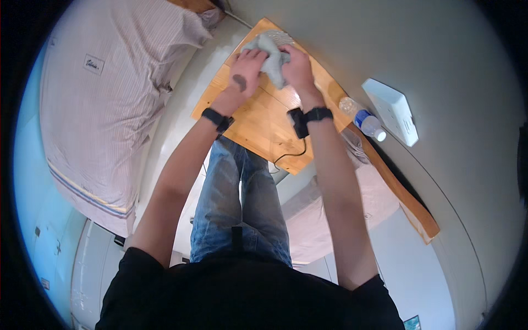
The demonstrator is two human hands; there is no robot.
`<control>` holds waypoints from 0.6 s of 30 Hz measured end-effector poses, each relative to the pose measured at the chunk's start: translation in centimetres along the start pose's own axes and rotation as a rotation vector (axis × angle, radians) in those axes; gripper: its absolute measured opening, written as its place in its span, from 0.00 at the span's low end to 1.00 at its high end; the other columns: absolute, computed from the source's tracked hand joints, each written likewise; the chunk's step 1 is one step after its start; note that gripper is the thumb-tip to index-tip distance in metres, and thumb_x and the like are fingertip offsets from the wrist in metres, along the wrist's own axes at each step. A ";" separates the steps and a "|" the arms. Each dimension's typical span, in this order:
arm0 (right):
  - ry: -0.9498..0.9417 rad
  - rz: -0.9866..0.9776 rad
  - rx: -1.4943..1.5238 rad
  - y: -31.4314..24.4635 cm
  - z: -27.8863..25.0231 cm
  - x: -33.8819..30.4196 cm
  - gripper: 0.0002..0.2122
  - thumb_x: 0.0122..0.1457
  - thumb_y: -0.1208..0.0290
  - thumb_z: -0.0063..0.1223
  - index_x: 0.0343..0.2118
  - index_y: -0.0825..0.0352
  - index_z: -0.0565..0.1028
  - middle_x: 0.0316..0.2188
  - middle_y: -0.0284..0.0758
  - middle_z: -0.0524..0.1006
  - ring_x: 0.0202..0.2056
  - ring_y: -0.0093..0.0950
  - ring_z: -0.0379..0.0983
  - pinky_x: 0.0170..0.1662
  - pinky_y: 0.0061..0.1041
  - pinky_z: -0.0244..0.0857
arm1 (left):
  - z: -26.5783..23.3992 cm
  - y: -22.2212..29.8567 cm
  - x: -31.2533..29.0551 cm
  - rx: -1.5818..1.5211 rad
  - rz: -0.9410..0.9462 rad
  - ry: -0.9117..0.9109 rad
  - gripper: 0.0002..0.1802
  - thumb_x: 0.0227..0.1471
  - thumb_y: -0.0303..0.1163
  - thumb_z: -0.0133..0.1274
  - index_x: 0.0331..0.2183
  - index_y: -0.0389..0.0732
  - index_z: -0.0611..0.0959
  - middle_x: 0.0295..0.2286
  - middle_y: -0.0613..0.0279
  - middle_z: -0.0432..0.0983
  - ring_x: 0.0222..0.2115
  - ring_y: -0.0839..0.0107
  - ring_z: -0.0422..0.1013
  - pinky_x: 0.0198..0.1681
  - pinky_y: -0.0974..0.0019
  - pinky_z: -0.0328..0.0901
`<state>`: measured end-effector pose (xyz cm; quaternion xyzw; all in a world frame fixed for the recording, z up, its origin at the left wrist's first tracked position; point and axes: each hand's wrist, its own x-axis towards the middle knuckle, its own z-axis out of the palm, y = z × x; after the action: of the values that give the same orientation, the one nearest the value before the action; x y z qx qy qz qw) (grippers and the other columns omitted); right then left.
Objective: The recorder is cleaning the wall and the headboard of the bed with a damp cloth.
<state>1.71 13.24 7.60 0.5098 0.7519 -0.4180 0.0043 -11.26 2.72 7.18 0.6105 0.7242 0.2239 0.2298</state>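
Observation:
A crumpled light grey cloth [271,59] lies bunched near the far end of a small wooden table [258,121]. My left hand [247,70] grips the cloth's left side, its fingers bent over the fabric. On the opposite side my right hand [297,69] has its fingers curled round the cloth's edge. Just beyond the cloth, a clear, shiny ribbed object [278,37] sits at the table's far corner, partly covered; its kind I cannot make out.
A clear bottle [363,117] with a blue label and white cap lies right of the table, near a white wall-side panel [391,110]. Striped bedding [110,104] is on the left, more bedding [313,220] on the right. A black cable [290,154] hangs from my right wrist's device.

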 end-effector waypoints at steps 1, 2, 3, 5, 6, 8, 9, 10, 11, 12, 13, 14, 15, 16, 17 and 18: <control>0.095 -0.033 0.165 -0.2 0.1 -1.8 0.18 0.49 0.81 0.47 0.44 0.61 0.78 0.43 0.48 0.78 0.47 0.48 0.73 0.51 0.39 0.67 | -0.9 0.3 -0.6 -0.086 -0.042 0.029 0.24 0.38 0.20 0.54 0.43 0.40 0.76 0.43 0.52 0.74 0.48 0.51 0.68 0.51 0.53 0.62; 0.119 -0.069 0.210 -0.8 -0.2 -3.5 0.20 0.48 0.84 0.47 0.46 0.62 0.76 0.45 0.48 0.77 0.48 0.48 0.72 0.52 0.39 0.67 | -1.9 0.6 -1.3 -0.084 -0.029 0.031 0.24 0.38 0.20 0.54 0.43 0.40 0.76 0.43 0.52 0.74 0.48 0.51 0.68 0.51 0.53 0.62; 0.142 -0.106 0.257 -1.6 -0.4 -5.5 0.22 0.47 0.86 0.46 0.47 0.63 0.75 0.47 0.48 0.76 0.49 0.48 0.72 0.53 0.39 0.66 | -2.8 0.9 -2.1 -0.183 -0.043 0.062 0.23 0.39 0.19 0.53 0.42 0.39 0.77 0.42 0.53 0.75 0.46 0.49 0.68 0.50 0.54 0.62; 0.162 -0.201 0.330 -3.8 -0.9 -10.0 0.25 0.46 0.88 0.46 0.51 0.65 0.72 0.53 0.47 0.72 0.52 0.48 0.69 0.55 0.38 0.65 | -4.2 2.4 -3.4 -0.280 -0.032 0.093 0.22 0.39 0.17 0.53 0.41 0.39 0.77 0.41 0.53 0.76 0.44 0.48 0.68 0.48 0.55 0.63; 0.207 -0.262 0.300 -4.7 -1.1 -12.1 0.27 0.46 0.89 0.46 0.52 0.65 0.72 0.54 0.45 0.71 0.53 0.47 0.68 0.56 0.39 0.64 | -4.8 3.3 -4.2 -0.382 -0.067 0.129 0.20 0.40 0.19 0.55 0.40 0.38 0.77 0.40 0.52 0.76 0.43 0.49 0.69 0.47 0.55 0.63; 0.277 -0.321 0.275 -7.2 -2.6 -15.9 0.29 0.45 0.90 0.46 0.54 0.65 0.71 0.56 0.43 0.70 0.54 0.46 0.68 0.57 0.39 0.62 | -7.5 5.6 -5.4 -0.476 -0.079 0.157 0.18 0.41 0.21 0.56 0.39 0.37 0.77 0.40 0.51 0.76 0.42 0.49 0.69 0.46 0.56 0.64; 0.280 -0.377 0.187 -9.2 -4.6 -17.5 0.30 0.45 0.89 0.46 0.55 0.64 0.71 0.57 0.40 0.70 0.55 0.44 0.67 0.56 0.39 0.62 | -9.7 7.3 -5.5 -0.539 -0.025 0.193 0.17 0.42 0.23 0.58 0.39 0.37 0.77 0.39 0.51 0.76 0.42 0.49 0.69 0.45 0.56 0.64; 0.282 -0.435 0.099 -10.7 -6.5 -18.4 0.31 0.44 0.89 0.47 0.56 0.63 0.71 0.57 0.37 0.70 0.56 0.42 0.66 0.56 0.39 0.62 | -11.6 8.9 -5.1 -0.600 0.029 0.232 0.16 0.42 0.25 0.59 0.38 0.36 0.77 0.39 0.50 0.75 0.41 0.50 0.69 0.45 0.57 0.64; 0.308 -0.435 0.101 -11.4 -8.1 -18.8 0.31 0.44 0.89 0.47 0.56 0.63 0.71 0.57 0.37 0.70 0.56 0.42 0.66 0.56 0.39 0.62 | -13.0 10.1 -4.4 -0.596 0.054 0.227 0.16 0.42 0.25 0.59 0.38 0.36 0.77 0.39 0.50 0.75 0.41 0.50 0.69 0.45 0.57 0.64; 0.392 -0.482 0.017 -12.0 -9.7 -19.3 0.30 0.45 0.88 0.48 0.55 0.62 0.72 0.57 0.35 0.71 0.56 0.40 0.66 0.54 0.39 0.62 | -14.2 11.4 -3.6 -0.543 0.143 0.275 0.16 0.43 0.26 0.60 0.37 0.35 0.77 0.39 0.50 0.75 0.41 0.50 0.69 0.45 0.57 0.64; 0.478 -0.525 -0.069 -12.5 -11.1 -19.8 0.30 0.45 0.87 0.48 0.55 0.62 0.72 0.56 0.33 0.71 0.56 0.39 0.66 0.53 0.38 0.62 | -15.5 12.8 -2.9 -0.491 0.233 0.324 0.16 0.43 0.27 0.61 0.36 0.35 0.77 0.38 0.50 0.75 0.40 0.50 0.69 0.45 0.58 0.64; 0.557 -0.549 -0.093 -12.5 -12.4 -19.5 0.28 0.46 0.85 0.49 0.54 0.61 0.73 0.56 0.33 0.72 0.57 0.39 0.65 0.51 0.38 0.62 | -16.5 14.0 -1.6 -0.421 0.313 0.345 0.17 0.42 0.27 0.61 0.36 0.35 0.77 0.39 0.49 0.75 0.41 0.48 0.68 0.46 0.56 0.64; 0.582 -0.548 -0.090 -12.6 -13.7 -19.2 0.28 0.46 0.85 0.49 0.54 0.61 0.73 0.56 0.33 0.72 0.57 0.39 0.65 0.51 0.38 0.62 | -16.7 15.0 -0.4 -0.414 0.337 0.341 0.17 0.42 0.27 0.61 0.36 0.35 0.77 0.39 0.49 0.75 0.41 0.48 0.68 0.46 0.56 0.64; 0.599 -0.497 -0.140 -12.6 -14.9 -18.9 0.28 0.46 0.85 0.49 0.54 0.61 0.73 0.55 0.33 0.73 0.57 0.38 0.66 0.52 0.38 0.62 | -16.7 16.1 0.9 -0.389 0.373 0.338 0.17 0.41 0.25 0.60 0.37 0.34 0.77 0.40 0.48 0.74 0.42 0.47 0.68 0.47 0.55 0.63; 0.612 -0.446 -0.186 -12.6 -16.1 -18.7 0.27 0.46 0.85 0.49 0.54 0.61 0.73 0.55 0.32 0.73 0.57 0.38 0.66 0.53 0.38 0.61 | -16.6 16.7 2.0 -0.362 0.406 0.335 0.18 0.39 0.22 0.58 0.38 0.34 0.76 0.41 0.48 0.74 0.44 0.46 0.67 0.48 0.54 0.63; 0.636 -0.443 -0.177 -12.3 -17.3 -18.6 0.27 0.46 0.85 0.49 0.54 0.61 0.73 0.55 0.32 0.73 0.57 0.38 0.66 0.53 0.38 0.61 | -16.1 17.5 2.8 -0.301 0.422 0.300 0.22 0.36 0.17 0.53 0.39 0.33 0.75 0.44 0.47 0.72 0.46 0.46 0.65 0.49 0.53 0.62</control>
<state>8.45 8.38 34.63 0.4368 0.8406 -0.1638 -0.2752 -7.77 7.44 30.40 0.6667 0.5660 0.4590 0.1567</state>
